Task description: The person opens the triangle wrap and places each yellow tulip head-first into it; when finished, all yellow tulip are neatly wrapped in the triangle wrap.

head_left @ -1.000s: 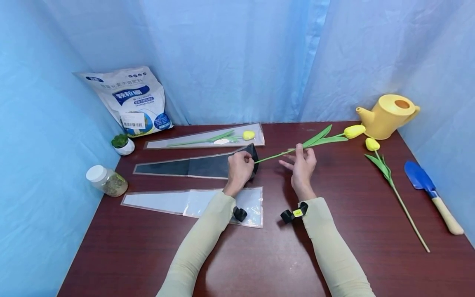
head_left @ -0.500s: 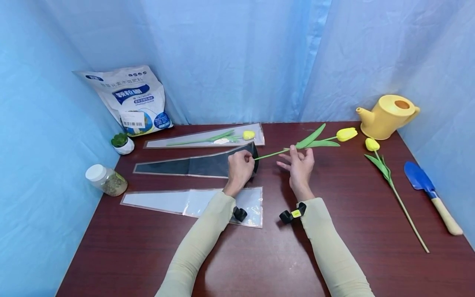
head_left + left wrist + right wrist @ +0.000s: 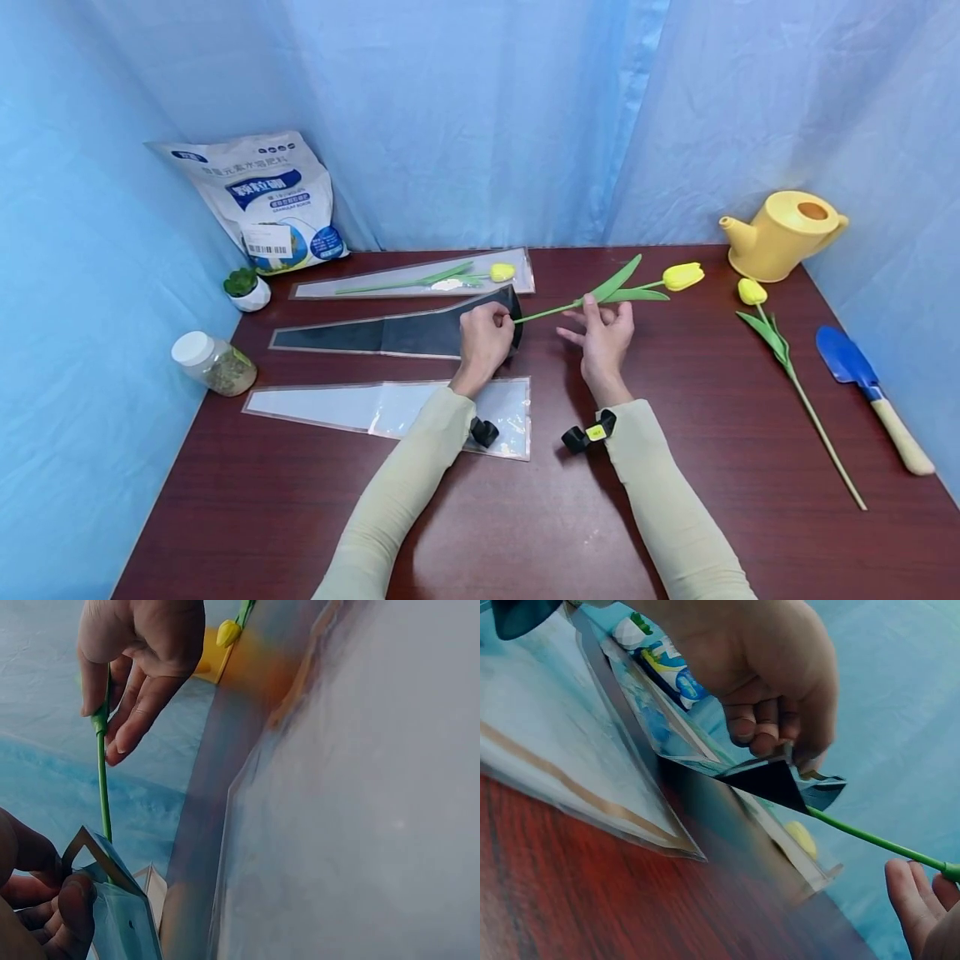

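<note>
The left hand [image 3: 484,340] pinches the raised open edge of the black sleeve [image 3: 420,333]; in the right wrist view the sleeve's mouth [image 3: 769,782] gapes beneath those fingers. A yellow tulip [image 3: 683,277] is held by the right hand [image 3: 606,340], thumb and fingers on the stem near the leaves. Its green stem [image 3: 103,780] runs into the sleeve's mouth in the left wrist view; the stem's end is hidden inside. Behind lies a clear sleeve [image 3: 315,291] with another tulip [image 3: 502,272] in it. A white sleeve [image 3: 322,407] lies in front, partly under the left forearm.
At the right are a loose tulip [image 3: 813,408], a yellow watering can [image 3: 772,242] and a blue trowel [image 3: 847,354]. Along the left stand a fertilizer bag [image 3: 270,200], a small potted plant [image 3: 247,292] and a lidded jar [image 3: 225,371].
The right hand and its tulip have moved left, with the stem sliding farther into the black sleeve. The left hand has stayed almost in place on the sleeve's edge.
</note>
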`<state>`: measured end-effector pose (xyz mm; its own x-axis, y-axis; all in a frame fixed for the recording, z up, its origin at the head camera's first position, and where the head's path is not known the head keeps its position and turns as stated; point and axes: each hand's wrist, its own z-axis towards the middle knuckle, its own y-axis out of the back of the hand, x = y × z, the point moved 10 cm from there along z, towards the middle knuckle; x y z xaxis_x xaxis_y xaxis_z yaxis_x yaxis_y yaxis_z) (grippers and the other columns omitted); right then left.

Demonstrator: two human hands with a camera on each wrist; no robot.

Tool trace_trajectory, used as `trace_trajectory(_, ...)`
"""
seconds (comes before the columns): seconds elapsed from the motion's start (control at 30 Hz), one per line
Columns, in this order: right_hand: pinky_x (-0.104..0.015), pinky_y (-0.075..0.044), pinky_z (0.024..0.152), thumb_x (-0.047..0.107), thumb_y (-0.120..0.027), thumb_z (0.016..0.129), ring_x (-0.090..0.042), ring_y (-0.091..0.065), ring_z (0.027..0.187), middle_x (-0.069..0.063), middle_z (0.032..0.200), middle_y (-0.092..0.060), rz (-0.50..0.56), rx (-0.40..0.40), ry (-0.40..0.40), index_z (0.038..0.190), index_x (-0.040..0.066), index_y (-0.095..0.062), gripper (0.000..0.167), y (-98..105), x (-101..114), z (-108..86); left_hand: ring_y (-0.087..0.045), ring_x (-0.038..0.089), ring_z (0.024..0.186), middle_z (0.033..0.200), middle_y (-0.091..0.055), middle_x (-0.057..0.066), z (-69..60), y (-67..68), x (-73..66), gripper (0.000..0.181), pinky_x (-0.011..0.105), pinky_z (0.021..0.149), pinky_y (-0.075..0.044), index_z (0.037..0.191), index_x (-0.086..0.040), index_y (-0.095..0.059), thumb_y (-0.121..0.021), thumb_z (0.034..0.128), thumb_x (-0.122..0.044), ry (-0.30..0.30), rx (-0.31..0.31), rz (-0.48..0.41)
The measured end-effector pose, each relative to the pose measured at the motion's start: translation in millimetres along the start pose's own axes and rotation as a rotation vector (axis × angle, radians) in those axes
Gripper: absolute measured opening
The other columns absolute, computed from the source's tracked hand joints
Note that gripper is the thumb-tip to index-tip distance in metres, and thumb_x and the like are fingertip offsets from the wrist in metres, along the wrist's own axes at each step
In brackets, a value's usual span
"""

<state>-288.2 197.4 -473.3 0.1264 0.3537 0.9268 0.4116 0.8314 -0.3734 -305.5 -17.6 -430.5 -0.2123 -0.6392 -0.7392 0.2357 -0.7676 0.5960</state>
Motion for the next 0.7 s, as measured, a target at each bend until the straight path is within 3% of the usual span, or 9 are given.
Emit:
trace_trajectory(0.13,-0.035,-0.062,0.06,0.03,-0.059,0.1,-0.023,-0.076,0.085,-0.004,0.096,-0.069,-0.024,0.012,-0.004,0.109,0.017,-0.054,0.017,-0.6,0.5,0.3,-0.062,0.017,0.058,0.067,-0.07,0.008,0.3,0.4,0.3,0.016,0.029,0.061,-0.053,0.085,-0.003,-0.077,-0.062,0.0875,-0.003,0.001,-0.004,-0.005)
trace_trajectory(0.4,-0.03,-0.062,0.062,0.025,-0.063,0.099,-0.016,-0.073,0.077,-0.002,0.087,-0.065,0.018,-0.055,0.019,0.1,0.01,-0.06,0.016,9.8,6.1,4.0,-0.063,0.018,0.058,0.068,-0.071,0.009,-0.7,0.5,-1.6,0.016,0.029,0.061,-0.053,0.086,-0.003,-0.077,-0.061,0.0884,-0.003,-0.008,0.004,-0.011)
trace_trajectory(0.7,-0.032,-0.062,0.065,0.022,-0.064,0.098,-0.022,-0.076,0.086,0.0,0.091,-0.07,-0.003,-0.002,-0.069,0.107,0.011,-0.056,0.016,0.0,-0.7,0.1,-0.062,0.017,0.058,0.069,-0.07,0.009,-1.8,2.8,-5.9,0.016,0.027,0.06,-0.052,0.086,-0.003,-0.076,-0.061,0.0888,-0.002,-0.035,-0.011,-0.028)
